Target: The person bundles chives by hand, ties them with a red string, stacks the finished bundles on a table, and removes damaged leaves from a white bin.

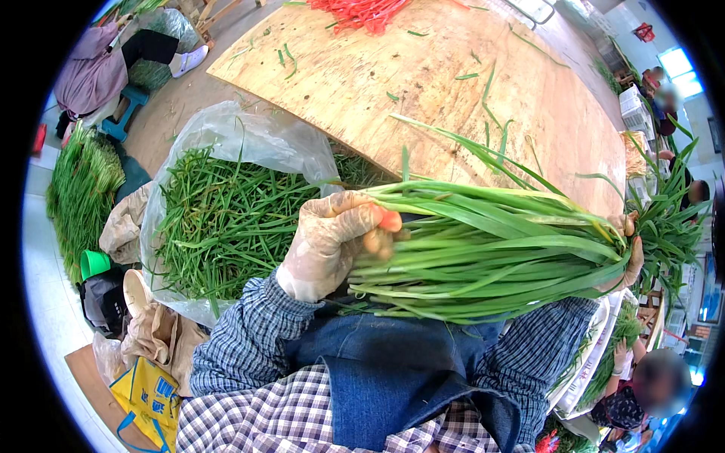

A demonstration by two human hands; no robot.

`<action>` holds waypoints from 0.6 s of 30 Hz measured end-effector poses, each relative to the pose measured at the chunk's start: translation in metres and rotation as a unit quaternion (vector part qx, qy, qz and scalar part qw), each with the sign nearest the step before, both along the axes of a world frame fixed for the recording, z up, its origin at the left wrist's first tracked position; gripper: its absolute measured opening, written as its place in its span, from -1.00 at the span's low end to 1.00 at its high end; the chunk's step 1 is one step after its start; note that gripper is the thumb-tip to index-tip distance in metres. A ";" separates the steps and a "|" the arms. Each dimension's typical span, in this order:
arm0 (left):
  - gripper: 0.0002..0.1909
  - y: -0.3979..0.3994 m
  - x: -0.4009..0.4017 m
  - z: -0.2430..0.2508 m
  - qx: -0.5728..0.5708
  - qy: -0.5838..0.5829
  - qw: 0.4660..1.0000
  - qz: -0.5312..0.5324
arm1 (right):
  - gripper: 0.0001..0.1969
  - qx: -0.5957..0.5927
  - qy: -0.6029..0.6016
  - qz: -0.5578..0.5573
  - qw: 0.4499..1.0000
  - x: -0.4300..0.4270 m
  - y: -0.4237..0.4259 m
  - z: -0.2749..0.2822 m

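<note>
A long bunch of garlic chives point(498, 249) lies sideways across the front of my body, above the denim apron. My right hand point(631, 249) is closed around the bunch toward its leafy end, and the leaves partly hide it. Leaf tips point(668, 221) fan out beyond that hand. At the pale stem end, my left hand point(334, 238) wears a soiled thin glove with an orange-red covering on a fingertip. It pinches a few stems along the upper side of the bunch. Below those fingers the other stem ends hang loose and slightly blurred.
A plywood table point(430, 90) with chive scraps and red ties point(362, 14) stands ahead. To the left, a clear plastic bag point(226, 130) holds loose chive leaves point(232, 226). Farther left are a chive pile point(85, 198), a blue stool point(126, 113) and a seated person point(96, 73).
</note>
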State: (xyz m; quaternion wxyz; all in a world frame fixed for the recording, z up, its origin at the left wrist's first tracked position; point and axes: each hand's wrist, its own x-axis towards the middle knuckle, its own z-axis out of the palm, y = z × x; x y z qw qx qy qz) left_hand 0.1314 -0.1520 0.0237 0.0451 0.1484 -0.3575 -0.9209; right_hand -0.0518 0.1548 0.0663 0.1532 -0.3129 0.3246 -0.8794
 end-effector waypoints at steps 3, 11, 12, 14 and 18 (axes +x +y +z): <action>-0.85 -0.009 0.009 -0.001 -0.010 -0.005 0.999 -0.031 | -0.68 -0.015 -0.011 -0.004 1.000 -0.003 0.003 -0.002; -0.93 -0.082 0.086 0.004 -0.171 0.024 0.985 0.006 | -0.64 -0.035 -0.016 -0.008 0.999 -0.008 0.006 -0.010; -0.91 -0.092 0.098 0.002 -0.183 -0.006 0.981 0.060 | -0.64 -0.037 -0.006 0.010 0.999 -0.004 0.001 -0.003; -0.88 -0.122 0.138 0.000 -0.210 -0.053 0.971 0.103 | -0.64 -0.088 -0.007 0.013 0.996 -0.010 0.002 -0.012; -0.79 -0.183 0.200 -0.030 -0.271 -0.193 0.937 0.105 | -0.59 -0.044 0.021 -0.021 0.999 -0.009 0.007 -0.009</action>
